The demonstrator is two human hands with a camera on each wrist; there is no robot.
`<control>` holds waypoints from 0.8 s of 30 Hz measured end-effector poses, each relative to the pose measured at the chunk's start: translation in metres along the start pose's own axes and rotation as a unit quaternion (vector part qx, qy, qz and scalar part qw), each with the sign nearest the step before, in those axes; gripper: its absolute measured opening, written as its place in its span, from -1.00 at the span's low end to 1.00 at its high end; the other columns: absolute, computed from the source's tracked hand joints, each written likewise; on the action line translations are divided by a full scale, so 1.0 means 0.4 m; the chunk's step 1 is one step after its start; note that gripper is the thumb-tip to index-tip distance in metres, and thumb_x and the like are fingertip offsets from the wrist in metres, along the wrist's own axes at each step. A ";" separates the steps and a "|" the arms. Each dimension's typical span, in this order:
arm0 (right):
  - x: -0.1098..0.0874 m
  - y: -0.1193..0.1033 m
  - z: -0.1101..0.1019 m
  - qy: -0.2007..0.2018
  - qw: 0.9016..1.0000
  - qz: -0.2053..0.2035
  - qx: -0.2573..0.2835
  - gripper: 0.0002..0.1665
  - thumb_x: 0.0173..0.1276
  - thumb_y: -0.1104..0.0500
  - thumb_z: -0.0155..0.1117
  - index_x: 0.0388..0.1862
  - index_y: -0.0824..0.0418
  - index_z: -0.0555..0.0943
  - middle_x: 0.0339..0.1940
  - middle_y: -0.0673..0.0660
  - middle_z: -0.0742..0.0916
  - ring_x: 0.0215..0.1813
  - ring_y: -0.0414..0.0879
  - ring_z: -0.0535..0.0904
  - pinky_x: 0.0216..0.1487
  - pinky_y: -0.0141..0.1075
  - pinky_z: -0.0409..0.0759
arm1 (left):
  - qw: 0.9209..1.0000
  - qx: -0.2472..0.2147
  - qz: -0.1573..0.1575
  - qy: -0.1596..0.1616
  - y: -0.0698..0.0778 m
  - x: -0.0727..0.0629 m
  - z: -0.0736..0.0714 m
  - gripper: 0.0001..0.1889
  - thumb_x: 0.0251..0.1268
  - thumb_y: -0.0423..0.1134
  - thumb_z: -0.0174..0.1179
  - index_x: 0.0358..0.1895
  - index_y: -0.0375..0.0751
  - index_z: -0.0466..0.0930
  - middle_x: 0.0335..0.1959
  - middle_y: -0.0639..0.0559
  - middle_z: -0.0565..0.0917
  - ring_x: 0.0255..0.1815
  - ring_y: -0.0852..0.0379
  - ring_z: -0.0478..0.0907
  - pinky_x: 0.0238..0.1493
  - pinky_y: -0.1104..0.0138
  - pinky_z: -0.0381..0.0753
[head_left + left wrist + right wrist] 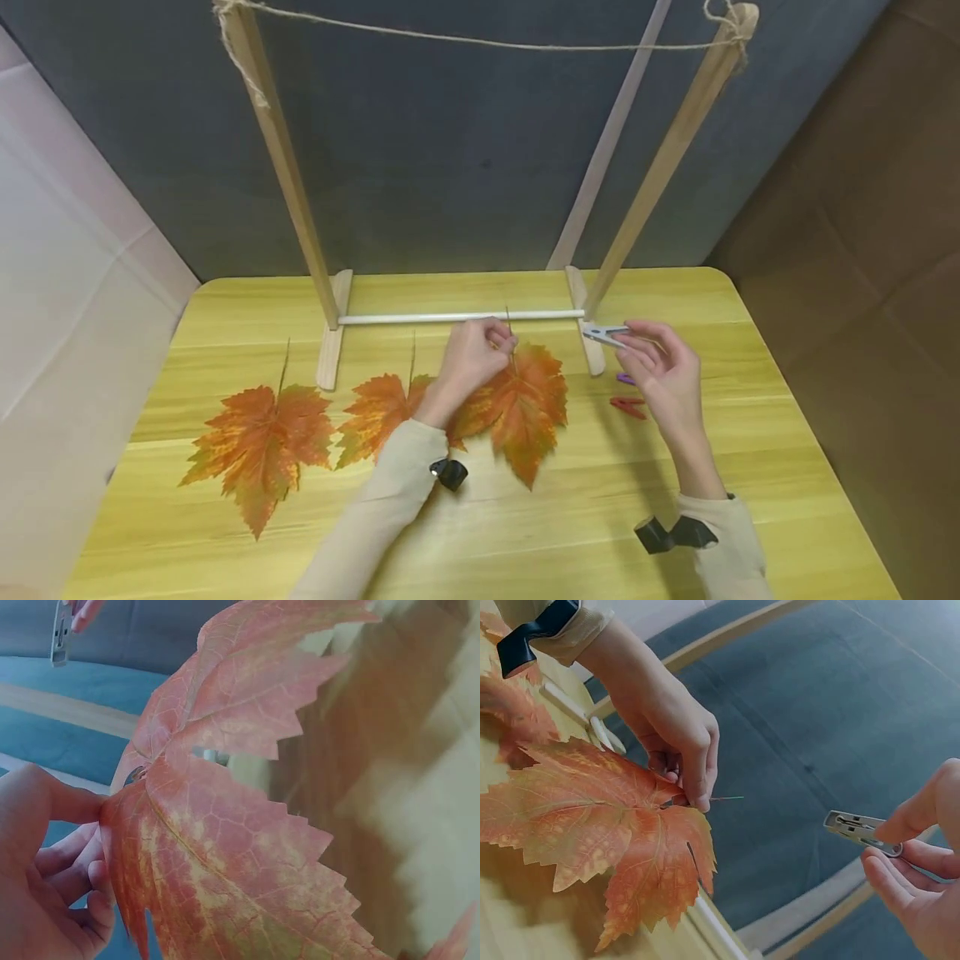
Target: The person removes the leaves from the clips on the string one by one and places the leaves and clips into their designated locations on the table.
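My left hand (480,354) pinches an orange maple leaf (525,404) near the base of its stem, lifting it over the table. In the left wrist view the thumb and fingertips meet at the leaf (247,855) where its veins join. Off to the right, my right hand (663,367) holds a grey clothespin (603,333) between thumb and fingers. The right wrist view shows this clothespin (855,827) pointing toward the left hand (671,735), apart from the leaf (607,825).
Two more maple leaves lie left, one at the far side (262,450) and one (378,412) partly behind the left arm. A red clothespin (628,407) and a purple one (626,378) lie near the right hand. A wooden frame (288,167) stands behind, twine (465,39) strung across its top.
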State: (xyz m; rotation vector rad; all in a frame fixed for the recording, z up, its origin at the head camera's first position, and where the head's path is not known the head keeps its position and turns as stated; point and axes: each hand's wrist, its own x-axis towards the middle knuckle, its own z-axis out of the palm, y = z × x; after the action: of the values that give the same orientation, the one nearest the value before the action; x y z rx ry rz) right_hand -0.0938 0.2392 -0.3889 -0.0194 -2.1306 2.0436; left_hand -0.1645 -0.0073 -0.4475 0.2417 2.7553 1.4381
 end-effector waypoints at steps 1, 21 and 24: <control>-0.003 0.006 -0.008 0.001 1.000 0.005 -0.004 -0.53 0.27 0.58 0.22 0.18 0.55 0.48 0.02 0.10 0.69 -0.02 -0.22 0.73 0.07 -0.41 0.66 | 1.000 0.001 -0.002 -0.002 -0.002 0.001 0.007 -0.89 0.32 -0.19 0.31 -0.32 -0.12 0.73 -0.43 0.04 0.77 -0.53 0.16 0.62 -0.43 0.29 0.59; -0.109 0.109 -0.167 0.012 0.996 0.077 -0.039 -0.52 0.29 0.59 0.19 0.20 0.60 0.41 -0.04 -0.01 0.70 -0.05 -0.31 0.72 0.04 -0.49 0.63 | 0.999 0.029 -0.030 -0.023 -0.011 0.024 0.110 -0.84 0.34 -0.15 0.32 -0.28 -0.17 0.75 -0.40 0.03 0.80 -0.34 0.07 0.73 -0.24 0.22 0.68; -0.125 0.125 -0.182 0.011 0.996 0.084 -0.040 -0.52 0.29 0.60 0.18 0.20 0.60 0.41 -0.04 -0.04 0.70 -0.05 -0.32 0.72 0.03 -0.49 0.64 | 0.999 0.029 -0.033 -0.022 -0.011 0.026 0.119 -0.84 0.35 -0.15 0.32 -0.28 -0.18 0.75 -0.40 0.02 0.79 -0.36 0.08 0.71 -0.28 0.22 0.67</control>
State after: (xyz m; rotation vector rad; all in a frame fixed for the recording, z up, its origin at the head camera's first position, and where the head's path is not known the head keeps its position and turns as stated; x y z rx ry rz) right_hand -0.0402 0.3066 -0.4424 -0.2397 -2.2656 2.0326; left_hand -0.1709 0.0306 -0.4779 0.1805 2.7462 1.3227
